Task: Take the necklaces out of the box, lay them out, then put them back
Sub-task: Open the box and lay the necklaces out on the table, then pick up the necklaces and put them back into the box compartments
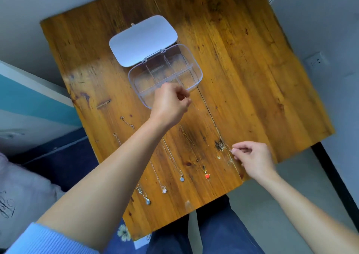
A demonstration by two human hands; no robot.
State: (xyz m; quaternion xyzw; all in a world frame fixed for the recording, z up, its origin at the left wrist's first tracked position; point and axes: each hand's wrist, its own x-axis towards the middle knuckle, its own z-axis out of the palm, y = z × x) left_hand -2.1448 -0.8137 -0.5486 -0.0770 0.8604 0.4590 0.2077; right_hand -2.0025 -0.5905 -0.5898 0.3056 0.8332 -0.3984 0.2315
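Clear glossy plastic box [191, 75], worn wooden table [252, 79], seemingly varnished.

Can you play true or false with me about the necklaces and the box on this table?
1. The box has its lid open. True.
2. The box is full of necklaces. False: its compartments look empty.
3. One necklace has a red pendant. True.
4. Both hands are flat on the table. False: the left hand and right hand each pinch with their fingers, seemingly stretching a thin chain.
5. Necklaces lie in a row near the table's front edge. True.
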